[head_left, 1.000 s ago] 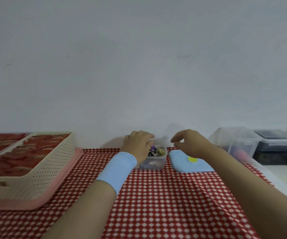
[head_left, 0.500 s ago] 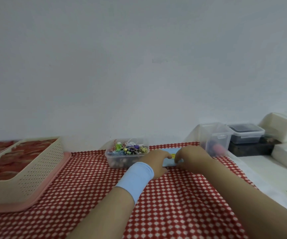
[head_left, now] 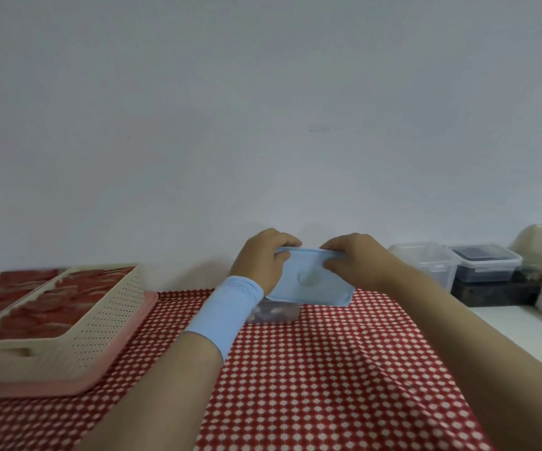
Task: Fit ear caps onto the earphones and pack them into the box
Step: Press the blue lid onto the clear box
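Now | step, as judged: lid handling | lid (head_left: pixel 308 281) tilted just above box (head_left: pixel 272 312), which sits on worktop's checked cloth (head_left: pixel 328 369) | left hand (head_left: pixel 259 265) and right hand (head_left: pixel 357 265) each hold a lid end, fingers (head_left: pixel 287 238) clamped on it | next, if closing: level lid over box, press rim evenly.

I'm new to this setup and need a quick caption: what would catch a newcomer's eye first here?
First, the left hand and right hand gripping a blue lid, held tilted just over a small clear box at the middle back of the red-and-white checked cloth. Next, at far left, a cream perforated basket of red items sits on a pink tray.
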Tool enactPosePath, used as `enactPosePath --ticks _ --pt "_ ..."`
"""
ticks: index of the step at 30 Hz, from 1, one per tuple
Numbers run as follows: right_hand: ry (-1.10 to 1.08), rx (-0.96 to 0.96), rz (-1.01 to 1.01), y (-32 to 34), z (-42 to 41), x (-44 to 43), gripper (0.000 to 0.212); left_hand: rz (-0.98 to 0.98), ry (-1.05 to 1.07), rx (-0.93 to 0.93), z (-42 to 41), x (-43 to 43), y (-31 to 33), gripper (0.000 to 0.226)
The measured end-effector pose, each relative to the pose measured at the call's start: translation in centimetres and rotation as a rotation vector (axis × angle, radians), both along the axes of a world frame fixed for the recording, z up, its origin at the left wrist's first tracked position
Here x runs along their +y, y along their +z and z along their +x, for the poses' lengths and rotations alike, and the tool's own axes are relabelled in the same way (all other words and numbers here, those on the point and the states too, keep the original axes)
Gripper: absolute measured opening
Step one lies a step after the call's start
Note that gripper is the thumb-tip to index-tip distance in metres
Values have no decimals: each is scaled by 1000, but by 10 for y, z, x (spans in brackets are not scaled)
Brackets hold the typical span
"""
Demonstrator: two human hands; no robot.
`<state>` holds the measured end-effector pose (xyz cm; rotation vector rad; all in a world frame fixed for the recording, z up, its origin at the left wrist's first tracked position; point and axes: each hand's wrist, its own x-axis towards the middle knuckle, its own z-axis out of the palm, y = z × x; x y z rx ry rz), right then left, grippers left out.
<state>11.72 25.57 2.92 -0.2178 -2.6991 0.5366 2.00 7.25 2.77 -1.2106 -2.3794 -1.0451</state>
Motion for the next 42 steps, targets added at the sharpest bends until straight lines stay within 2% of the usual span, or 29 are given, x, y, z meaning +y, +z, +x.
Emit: enactPosePath --ticks 2,4,7,9,14,17,21,25,27,30,31,34,35,38,40,42 --pt "2 6 48 10 -4 -9 20 62 -10 -15 -6 -15 10 23" --pt "-8 107 40 16 -10 -18 19 121 -8 -4 -12 -29 19 21" --pt "51 249 90 11 -27 -32 28 145 24 -27 -27 -48 23 16" --pt "116 254 73 0 -41 -40 34 128 61 -111 -41 -59 17 18" --pt "148 210 68 -42 -71 -57 32 -126 165 -247 -60 -73 -19 34" --pt "84 91 -54 -63 -80 -67 26 -242 185 -371 -66 -74 -40 46" --pt "75 -66 -166 -71 -73 -68 29 -235 221 -473 -68 -74 -56 47" --pt "43 -29 -232 -71 -73 -63 24 -180 277 -448 -69 -76 -61 40" --pt "-21 -8 -255 -72 -77 -63 34 -189 303 -433 -69 -77 -61 37" --pt "-70 -104 -307 -75 -80 -66 49 -213 307 -424 -67 -76 -60 18" --pt "-71 -127 -310 -76 -81 -66 50 -213 295 -436 -67 -76 -61 19" --pt "-71 -128 -331 -74 -80 -67 48 -241 273 -445 -67 -79 -62 59" --pt "-69 -130 -339 -73 -80 -66 48 -256 278 -418 -66 -80 -62 63" --pt "-57 -182 -345 -69 -77 -64 51 -269 301 -342 -67 -79 -63 58" --pt "-58 -207 -291 -69 -74 -65 60 -277 299 -308 -67 -77 -62 54" --pt "-59 -200 -248 -69 -73 -67 60 -305 293 -277 -66 -74 -63 51"
